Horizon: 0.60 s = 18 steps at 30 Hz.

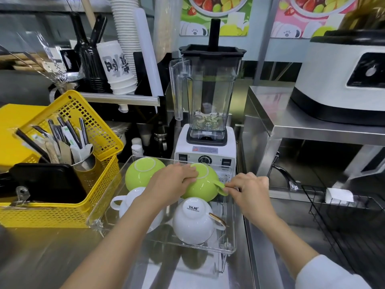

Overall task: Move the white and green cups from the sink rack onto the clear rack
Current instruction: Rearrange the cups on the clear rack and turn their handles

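On the counter stands the clear rack [231, 246] with several cups upside down in it. A green cup [141, 173] sits at its back left. A second green cup [203, 187] is at the back right; my left hand [173, 180] presses on its base and my right hand [249, 189] pinches its handle. In front stand a white cup [194, 221] with a gold handle and another white cup [129, 202], partly hidden by my left forearm. The black wire sink rack [341, 224] lies at the right over the sink.
A yellow basket [83, 197] with straws and a black tray stands left of the clear rack. A blender [206, 109] is right behind it. A steel shelf [295, 130] carrying a white machine and a tap [286, 177] are to the right.
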Motion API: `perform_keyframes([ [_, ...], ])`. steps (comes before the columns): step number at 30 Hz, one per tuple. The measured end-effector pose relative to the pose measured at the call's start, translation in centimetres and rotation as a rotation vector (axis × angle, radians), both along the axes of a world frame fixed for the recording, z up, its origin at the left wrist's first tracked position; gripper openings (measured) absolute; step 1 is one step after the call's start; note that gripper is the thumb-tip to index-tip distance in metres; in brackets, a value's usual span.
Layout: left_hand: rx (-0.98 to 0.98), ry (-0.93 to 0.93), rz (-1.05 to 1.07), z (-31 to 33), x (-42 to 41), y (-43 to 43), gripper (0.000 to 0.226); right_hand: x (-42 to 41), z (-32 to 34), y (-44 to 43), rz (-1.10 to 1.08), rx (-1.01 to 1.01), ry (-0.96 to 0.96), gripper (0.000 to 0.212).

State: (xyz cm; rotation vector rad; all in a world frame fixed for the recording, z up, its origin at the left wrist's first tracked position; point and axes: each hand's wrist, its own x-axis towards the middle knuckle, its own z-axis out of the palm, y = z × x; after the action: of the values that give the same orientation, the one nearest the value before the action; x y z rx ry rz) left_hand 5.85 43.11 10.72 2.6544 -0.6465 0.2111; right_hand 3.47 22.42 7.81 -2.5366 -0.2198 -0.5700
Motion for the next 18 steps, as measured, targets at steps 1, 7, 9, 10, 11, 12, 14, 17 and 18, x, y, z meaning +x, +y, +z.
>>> perform_keyframes([
  [1, 0.0, -0.014, -0.006, -0.1, 0.0, 0.0, 0.023, 0.2, 0.0, -0.1, -0.004, -0.014, -0.008, 0.003],
  [7, -0.037, -0.016, -0.025, 0.0, -0.2, -0.1, 0.027, 1.4, 0.2, -0.7, -0.02, -0.105, -0.02, 0.008],
  [9, -0.037, 0.001, -0.024, 0.1, -0.2, -0.2, 0.026, 1.8, 0.3, -0.8, -0.024, -0.124, -0.028, 0.01],
  [10, -0.042, 0.011, -0.022, 0.1, -0.2, -0.3, 0.026, 2.0, 0.4, -0.8, -0.027, -0.126, -0.03, 0.01],
  [11, -0.047, 0.019, -0.019, 0.1, -0.2, -0.3, 0.026, 2.2, 0.5, -0.8, -0.032, -0.127, -0.028, 0.011],
  [12, -0.053, 0.022, -0.015, 0.1, -0.3, -0.3, 0.027, 2.4, 0.5, -0.8, -0.035, -0.128, -0.025, 0.011],
  [14, -0.065, 0.021, -0.007, 0.1, -0.3, -0.3, 0.028, 2.8, 0.5, -0.8, -0.039, -0.125, -0.013, 0.011],
  [17, -0.085, 0.028, -0.004, 0.1, -0.3, -0.3, 0.028, 3.1, 0.5, -0.9, -0.036, -0.113, 0.003, 0.011],
  [18, -0.096, 0.034, -0.004, 0.1, -0.3, -0.2, 0.028, 3.1, 0.5, -0.9, -0.032, -0.11, 0.005, 0.011],
])
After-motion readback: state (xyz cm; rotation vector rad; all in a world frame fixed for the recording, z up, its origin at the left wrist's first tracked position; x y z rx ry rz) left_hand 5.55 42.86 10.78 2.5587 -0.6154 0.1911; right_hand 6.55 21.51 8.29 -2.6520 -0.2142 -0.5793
